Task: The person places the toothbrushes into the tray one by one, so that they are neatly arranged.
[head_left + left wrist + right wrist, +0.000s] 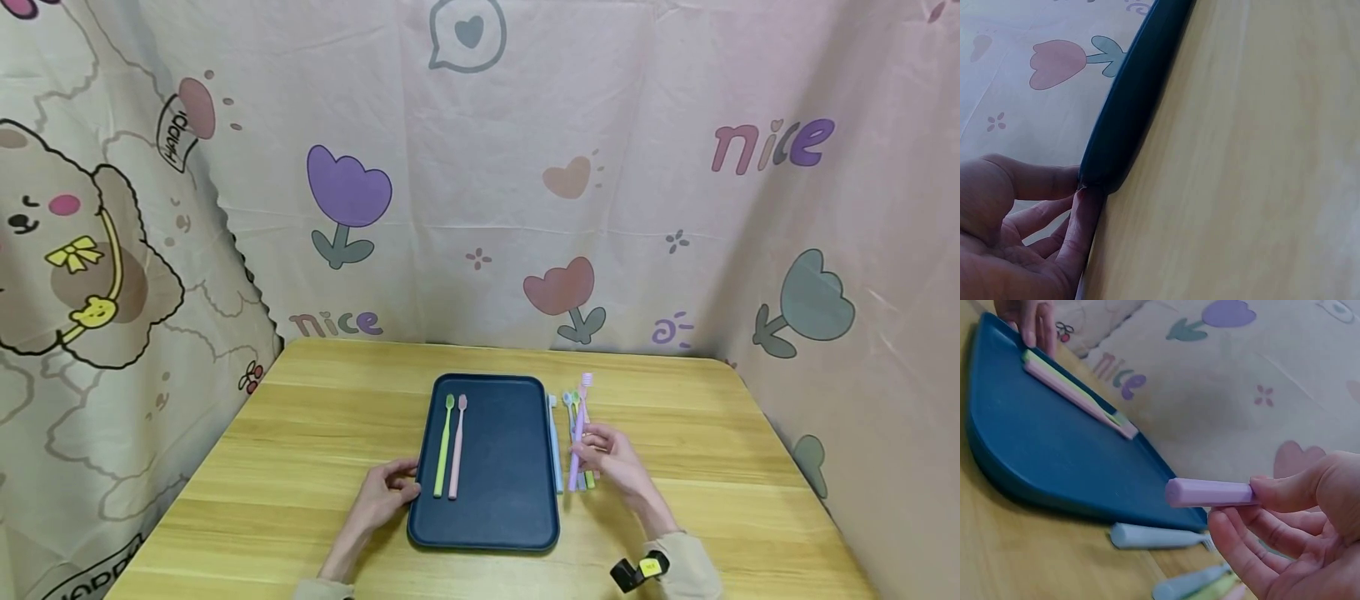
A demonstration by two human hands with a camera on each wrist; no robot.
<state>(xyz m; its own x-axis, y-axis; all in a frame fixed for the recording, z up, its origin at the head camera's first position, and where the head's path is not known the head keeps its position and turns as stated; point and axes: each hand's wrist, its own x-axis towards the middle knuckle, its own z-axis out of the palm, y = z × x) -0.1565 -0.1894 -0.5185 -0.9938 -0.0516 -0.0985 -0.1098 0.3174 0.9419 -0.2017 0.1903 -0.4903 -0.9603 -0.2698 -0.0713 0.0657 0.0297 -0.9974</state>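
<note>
A lilac toothbrush is pinched between thumb and fingers of my right hand, head up, above other toothbrushes. The right wrist view shows its handle end jutting from the fingertips. My left hand holds the left edge of a dark blue tray; in the left wrist view, thumb and finger meet at the tray's rim. On the tray's left side, a green toothbrush and a pink toothbrush lie side by side, heads away from me.
A light blue toothbrush lies along the tray's right edge. Beside it several more toothbrushes lie close together on the wooden table, partly hidden by my right hand. A patterned curtain hangs behind the table.
</note>
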